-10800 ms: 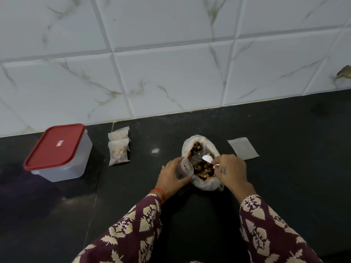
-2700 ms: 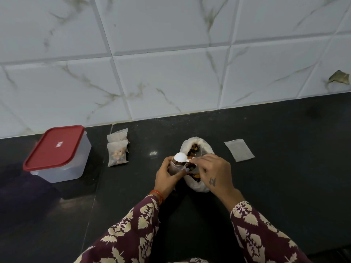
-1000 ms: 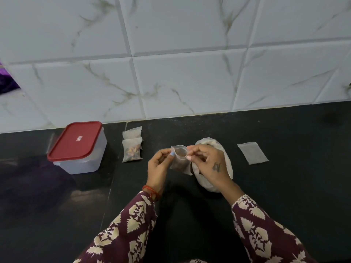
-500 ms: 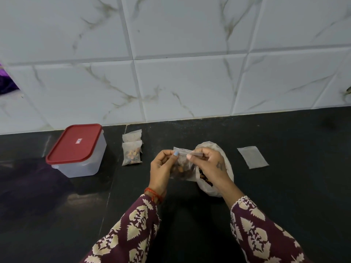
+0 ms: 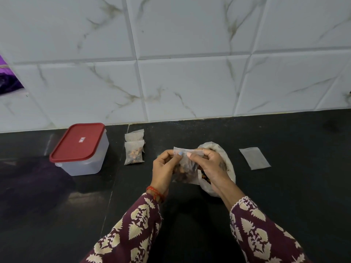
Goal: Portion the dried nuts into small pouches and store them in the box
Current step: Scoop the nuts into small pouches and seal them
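A small clear pouch [image 5: 185, 170] filled with dried nuts hangs above the black counter. My left hand [image 5: 164, 168] and my right hand [image 5: 209, 166] pinch its top strip from both sides. Behind my right hand sits the big white bag of nuts [image 5: 227, 164], partly hidden. Two filled pouches [image 5: 134, 151] lie on the counter to the left. Further left stands the clear box with a red lid [image 5: 79, 148], lid on. An empty flat pouch [image 5: 254, 158] lies to the right.
The white marble-tiled wall [image 5: 180, 82] rises behind the black counter [image 5: 294, 186]. A purple object [image 5: 7, 84] shows at the far left edge.
The spoon has left my right hand. Both hands lifted the filled pouch off the big bag and now pinch its top edge flat.
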{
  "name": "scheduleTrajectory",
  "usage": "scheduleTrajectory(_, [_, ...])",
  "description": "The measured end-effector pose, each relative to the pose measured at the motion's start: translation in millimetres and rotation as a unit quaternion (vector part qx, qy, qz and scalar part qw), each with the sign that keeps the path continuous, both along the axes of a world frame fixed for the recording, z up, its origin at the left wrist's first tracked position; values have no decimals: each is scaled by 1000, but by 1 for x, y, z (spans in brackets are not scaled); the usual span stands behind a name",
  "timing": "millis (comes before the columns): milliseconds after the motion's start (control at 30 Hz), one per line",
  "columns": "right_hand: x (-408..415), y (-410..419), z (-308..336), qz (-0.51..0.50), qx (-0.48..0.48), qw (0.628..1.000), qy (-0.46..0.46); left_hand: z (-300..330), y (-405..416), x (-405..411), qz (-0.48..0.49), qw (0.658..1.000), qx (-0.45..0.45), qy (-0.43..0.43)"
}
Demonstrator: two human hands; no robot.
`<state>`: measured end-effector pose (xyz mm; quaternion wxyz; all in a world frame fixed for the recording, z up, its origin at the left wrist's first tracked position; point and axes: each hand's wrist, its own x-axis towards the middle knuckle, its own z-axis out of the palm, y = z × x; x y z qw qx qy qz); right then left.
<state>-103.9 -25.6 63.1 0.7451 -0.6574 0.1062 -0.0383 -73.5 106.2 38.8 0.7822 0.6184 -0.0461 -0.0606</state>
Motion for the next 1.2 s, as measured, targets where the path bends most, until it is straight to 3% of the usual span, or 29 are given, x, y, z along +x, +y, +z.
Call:
scheduleTrajectory(633, [-6,4,2,-14,-26,999,25,2,-2,-5,-30,999,18,20])
scheduleTrajectory(1200, [-4,-6,2,-12,-22,996,85,-1,5,-3,44,995,23,81])
